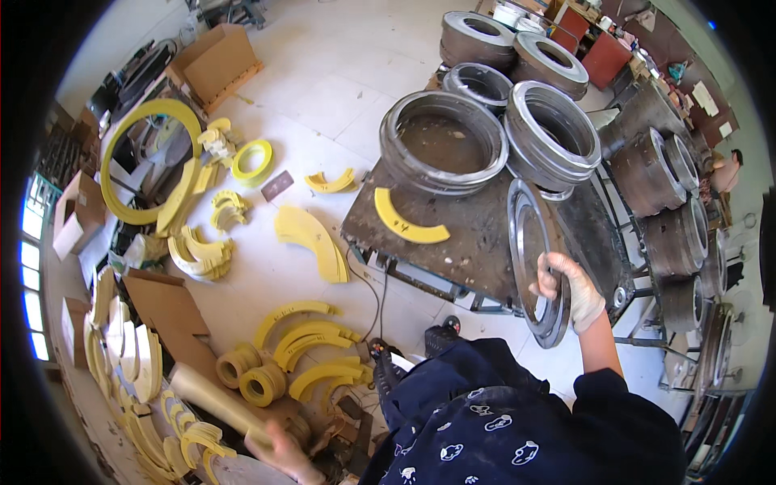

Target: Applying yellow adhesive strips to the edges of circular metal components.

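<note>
Dark patterned clothing (501,428) fills the lower centre of the frame, closest to me; my right hand (570,291), gloved, is curled tight over the rim of a flat steel ring (529,259), which stands on edge against the front right corner of the workbench (469,242); my left hand (283,454), low at the bottom edge, blurs, and I cannot tell whether its fingers grip anything, though a cardboard tube (214,396) lies just beside it; a yellow arc (404,222) rests on the bench near a big ring stack (443,141); more yellow segments (315,356) litter the floor at lower left; a large yellow hoop (145,162) lies at upper left.
</note>
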The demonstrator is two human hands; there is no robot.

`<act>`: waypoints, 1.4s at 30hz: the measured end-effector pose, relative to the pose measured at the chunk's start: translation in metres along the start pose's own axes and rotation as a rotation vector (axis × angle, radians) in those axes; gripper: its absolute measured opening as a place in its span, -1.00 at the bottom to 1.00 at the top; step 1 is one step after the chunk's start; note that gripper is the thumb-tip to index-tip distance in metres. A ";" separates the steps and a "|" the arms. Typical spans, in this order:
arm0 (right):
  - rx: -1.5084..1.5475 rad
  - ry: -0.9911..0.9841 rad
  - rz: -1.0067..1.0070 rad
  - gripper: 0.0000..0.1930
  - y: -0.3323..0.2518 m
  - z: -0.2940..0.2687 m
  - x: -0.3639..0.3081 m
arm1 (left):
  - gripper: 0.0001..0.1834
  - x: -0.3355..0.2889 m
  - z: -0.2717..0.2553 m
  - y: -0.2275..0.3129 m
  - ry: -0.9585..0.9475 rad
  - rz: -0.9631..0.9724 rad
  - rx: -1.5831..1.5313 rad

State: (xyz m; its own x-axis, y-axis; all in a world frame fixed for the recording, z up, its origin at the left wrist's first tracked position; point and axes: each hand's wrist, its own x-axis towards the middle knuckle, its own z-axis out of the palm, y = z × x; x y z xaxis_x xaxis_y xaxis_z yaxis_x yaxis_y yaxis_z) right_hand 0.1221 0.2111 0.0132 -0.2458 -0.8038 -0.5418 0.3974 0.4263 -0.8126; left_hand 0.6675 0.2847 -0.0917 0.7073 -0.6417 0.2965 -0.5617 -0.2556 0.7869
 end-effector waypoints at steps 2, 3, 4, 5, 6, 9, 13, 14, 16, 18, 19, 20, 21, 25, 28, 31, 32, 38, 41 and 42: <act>-0.018 -0.091 0.002 -0.63 -0.007 -0.024 -0.004 | -0.69 -0.019 0.063 0.078 -0.386 0.007 -0.053; 0.014 -0.087 0.019 -0.62 -0.009 -0.038 -0.006 | -0.68 -0.028 0.093 0.115 -0.583 0.024 -0.059; 0.020 -0.144 0.011 -0.61 -0.010 -0.061 -0.008 | -0.63 -0.036 0.124 0.148 -0.745 0.133 0.085; 0.022 -0.199 0.002 -0.61 -0.012 -0.085 -0.010 | -0.54 -0.048 0.155 0.180 -0.844 0.247 0.097; 0.038 -0.160 -0.008 -0.60 -0.013 -0.101 -0.016 | -0.48 -0.058 0.188 0.210 -1.029 0.197 0.201; 0.124 0.018 -0.003 -0.62 -0.002 -0.135 -0.045 | -0.44 -0.086 0.264 0.296 -1.101 0.450 0.138; 0.199 0.168 -0.057 -0.61 0.021 -0.145 -0.081 | -0.36 -0.100 0.364 0.351 -1.243 0.752 0.212; 0.229 0.239 -0.045 -0.60 0.018 -0.144 -0.089 | -0.36 -0.099 0.390 0.363 -1.342 0.701 0.313; 0.302 0.422 -0.080 -0.60 0.016 -0.138 -0.106 | -0.34 -0.110 0.429 0.388 -1.252 0.848 0.432; 0.374 0.597 -0.063 -0.56 0.020 -0.131 -0.114 | -0.33 -0.104 0.485 0.383 -1.251 0.898 0.476; 0.392 0.640 -0.063 -0.56 0.027 -0.126 -0.118 | -0.32 -0.101 0.514 0.379 -1.262 0.915 0.496; 0.392 0.707 -0.085 -0.57 0.037 -0.124 -0.122 | -0.32 -0.101 0.540 0.375 -1.261 0.951 0.537; 0.388 0.772 -0.103 -0.58 0.044 -0.121 -0.128 | -0.32 -0.104 0.557 0.376 -1.290 0.953 0.566; 0.607 1.061 -0.123 -0.66 0.059 -0.102 -0.156 | -0.32 -0.119 0.582 0.362 -1.283 0.983 0.652; 0.724 1.201 -0.214 -0.72 0.060 -0.089 -0.172 | -0.33 -0.125 0.581 0.345 -1.203 0.999 0.645; 0.823 1.284 -0.156 -0.73 0.091 -0.097 -0.193 | -0.33 -0.134 0.584 0.353 -1.123 1.083 0.753; 0.814 1.274 -0.146 -0.71 0.106 -0.105 -0.201 | -0.33 -0.138 0.582 0.363 -1.156 1.054 0.804; 0.926 1.238 0.016 -0.69 0.106 -0.149 -0.239 | -0.21 -0.144 0.583 0.354 -1.033 1.068 0.905; 0.944 1.213 0.064 -0.72 0.132 -0.193 -0.264 | -0.44 -0.181 0.538 0.377 -0.625 1.368 0.671; 0.943 1.145 0.060 -0.71 0.147 -0.214 -0.279 | -0.51 -0.198 0.519 0.385 -0.632 1.344 0.551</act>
State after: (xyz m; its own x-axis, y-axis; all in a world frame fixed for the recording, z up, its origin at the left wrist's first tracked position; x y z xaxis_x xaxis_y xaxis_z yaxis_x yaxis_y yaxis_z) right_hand 0.0596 0.5870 -0.0011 -0.5767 0.1518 -0.8027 0.7345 -0.3339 -0.5908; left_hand 0.0889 -0.0619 -0.1285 -0.6202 -0.7555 0.2112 -0.7843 0.5938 -0.1794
